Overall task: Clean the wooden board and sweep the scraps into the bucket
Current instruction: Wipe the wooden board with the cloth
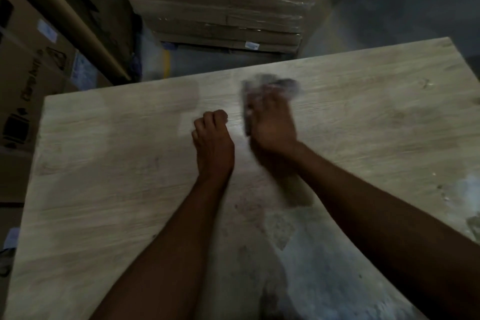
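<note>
A large pale wooden board [109, 169] fills most of the view. My right hand [272, 125] holds a dark grey rag [270, 86] against the board near its far middle; hand and rag are blurred by motion. My left hand [213, 138] rests on the board just left of it, fingers curled into a loose fist with nothing in it. A whitish dusty patch [324, 267] covers the near right part of the board. No bucket is in view.
A shrink-wrapped pallet of cardboard [223, 8] stands beyond the board's far edge. Printed cardboard boxes [28, 80] and a long cardboard tube [70, 18] line the left side. Grey floor [389, 15] shows at the far right.
</note>
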Demonstrator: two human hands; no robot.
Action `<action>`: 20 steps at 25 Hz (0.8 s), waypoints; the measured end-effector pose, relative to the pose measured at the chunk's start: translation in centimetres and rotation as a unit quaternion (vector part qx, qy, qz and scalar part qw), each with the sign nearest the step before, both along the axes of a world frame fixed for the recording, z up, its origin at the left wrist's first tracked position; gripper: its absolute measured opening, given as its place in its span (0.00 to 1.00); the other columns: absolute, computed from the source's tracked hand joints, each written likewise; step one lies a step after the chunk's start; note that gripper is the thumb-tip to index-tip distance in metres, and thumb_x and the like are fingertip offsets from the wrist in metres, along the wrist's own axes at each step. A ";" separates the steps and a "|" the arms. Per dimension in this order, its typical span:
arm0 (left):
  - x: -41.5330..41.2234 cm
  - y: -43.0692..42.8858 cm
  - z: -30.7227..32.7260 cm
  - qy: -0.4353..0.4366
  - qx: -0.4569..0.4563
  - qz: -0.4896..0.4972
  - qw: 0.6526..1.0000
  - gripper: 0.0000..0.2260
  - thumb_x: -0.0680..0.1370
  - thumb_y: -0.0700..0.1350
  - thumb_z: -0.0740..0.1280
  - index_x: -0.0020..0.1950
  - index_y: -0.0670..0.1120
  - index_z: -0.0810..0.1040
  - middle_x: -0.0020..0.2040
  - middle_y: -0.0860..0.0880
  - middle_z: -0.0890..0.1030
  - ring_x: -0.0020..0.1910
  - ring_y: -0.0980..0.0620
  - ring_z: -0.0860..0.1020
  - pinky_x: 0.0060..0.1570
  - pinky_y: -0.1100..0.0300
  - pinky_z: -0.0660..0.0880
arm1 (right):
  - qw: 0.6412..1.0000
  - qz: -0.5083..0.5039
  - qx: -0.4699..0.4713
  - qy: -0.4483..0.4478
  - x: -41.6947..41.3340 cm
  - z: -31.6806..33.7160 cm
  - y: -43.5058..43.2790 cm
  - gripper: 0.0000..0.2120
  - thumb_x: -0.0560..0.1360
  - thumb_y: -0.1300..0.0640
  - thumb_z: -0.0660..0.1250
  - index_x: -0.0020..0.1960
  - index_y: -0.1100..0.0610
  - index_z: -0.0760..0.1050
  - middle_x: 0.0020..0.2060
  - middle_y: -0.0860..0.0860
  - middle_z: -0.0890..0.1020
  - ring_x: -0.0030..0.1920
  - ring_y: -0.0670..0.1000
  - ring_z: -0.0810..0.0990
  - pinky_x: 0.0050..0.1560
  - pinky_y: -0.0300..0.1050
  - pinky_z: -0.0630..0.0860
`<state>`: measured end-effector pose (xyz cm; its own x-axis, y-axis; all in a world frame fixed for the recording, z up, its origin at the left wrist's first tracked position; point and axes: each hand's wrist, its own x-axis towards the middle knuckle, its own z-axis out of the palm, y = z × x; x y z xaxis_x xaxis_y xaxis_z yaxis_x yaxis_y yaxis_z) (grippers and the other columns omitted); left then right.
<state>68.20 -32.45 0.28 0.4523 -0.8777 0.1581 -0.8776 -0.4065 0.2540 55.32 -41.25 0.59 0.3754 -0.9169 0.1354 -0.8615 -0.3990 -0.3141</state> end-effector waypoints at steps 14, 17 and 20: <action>-0.6 -2.4 -0.3 -0.029 0.028 -0.030 0.999 0.08 0.75 0.37 0.63 0.48 0.50 0.73 0.51 0.45 0.74 0.50 0.40 0.70 0.45 0.46 0.68 | 0.985 0.167 0.007 0.037 -3.0 0.3 -6.0 0.27 0.85 0.46 0.50 0.83 0.49 0.56 0.81 0.56 0.60 0.81 0.58 0.55 0.81 0.55 0.49; -1.9 -2.4 -0.3 -0.035 0.018 0.020 0.999 0.09 0.76 0.37 0.61 0.50 0.51 0.73 0.51 0.46 0.74 0.50 0.41 0.71 0.46 0.48 0.66 | 0.990 -0.137 0.034 -0.014 -4.9 0.7 -9.4 0.28 0.83 0.45 0.48 0.82 0.50 0.57 0.81 0.60 0.60 0.81 0.63 0.57 0.81 0.60 0.53; -1.9 -2.8 -0.8 -0.036 0.003 -0.005 0.999 0.08 0.76 0.38 0.63 0.50 0.51 0.73 0.51 0.46 0.74 0.50 0.42 0.71 0.46 0.47 0.66 | 0.992 0.110 0.013 0.054 -5.3 -0.3 -8.0 0.27 0.84 0.43 0.46 0.82 0.47 0.56 0.82 0.58 0.59 0.81 0.60 0.56 0.81 0.60 0.53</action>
<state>66.33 -35.24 -0.52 0.4316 -0.8830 0.1845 -0.8973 -0.3994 0.1879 50.00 -49.24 0.31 0.5780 -0.8137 0.0609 -0.7837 -0.5744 -0.2362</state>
